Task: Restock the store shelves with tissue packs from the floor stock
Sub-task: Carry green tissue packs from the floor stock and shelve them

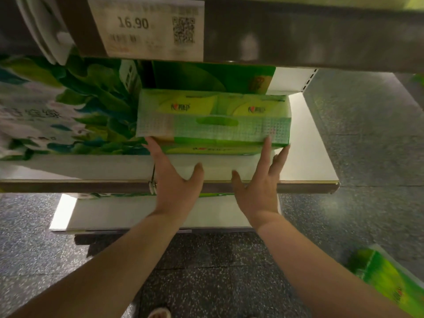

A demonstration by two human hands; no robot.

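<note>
Reaching forward over the speckled floor (229,260), both bare forearms extend toward the white shelf (307,161). Left hand (175,180) and right hand (260,184) are released, fingers straight and spread, fingertips touching the front face of the green tissue pack (213,120). That pack lies flat on the shelf atop another. Another green pack (387,281) lies on the floor, lower right. Beside it, left, stands a large leaf-printed package (57,106). Overhead, a price tag (146,26) reads 16.90.

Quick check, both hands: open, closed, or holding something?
Left hand: open, straight fingers touching the front of the green tissue pack on the shelf.
Right hand: open, fingers straight against the same pack's front edge.
</note>
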